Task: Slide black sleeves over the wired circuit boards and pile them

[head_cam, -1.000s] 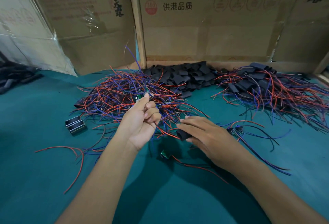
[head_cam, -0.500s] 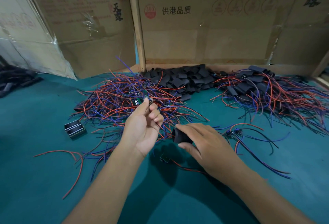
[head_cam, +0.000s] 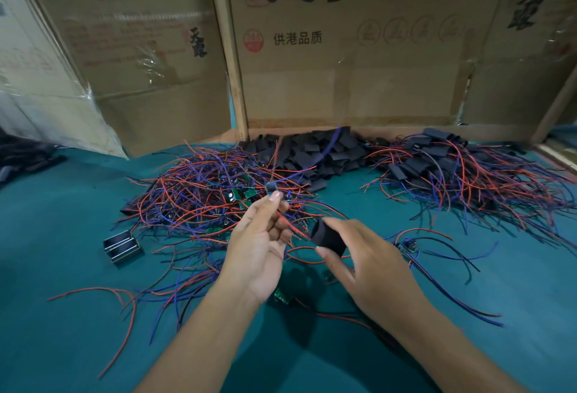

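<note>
My left hand (head_cam: 259,246) pinches a small wired circuit board (head_cam: 271,188) at its fingertips, its red and blue wires trailing up and toward the right hand. My right hand (head_cam: 368,264) holds a black sleeve (head_cam: 327,238) between thumb and fingers, its open mouth facing the left hand. Behind the hands lies a heap of bare wired boards (head_cam: 203,193). A pile of loose black sleeves (head_cam: 315,152) sits at the back centre. Sleeved boards with wires form a pile (head_cam: 443,168) at the back right.
A teal cloth (head_cam: 62,330) covers the table. Cardboard boxes (head_cam: 343,64) wall off the back. A small black metal part (head_cam: 121,246) lies at the left. A loose wired board (head_cam: 409,244) lies right of my right hand, another (head_cam: 282,296) under my wrists.
Both hands have risen off the table. The right hand has lifted the sleeve and turned its mouth toward the left hand, which has pulled its board up from the heap.
</note>
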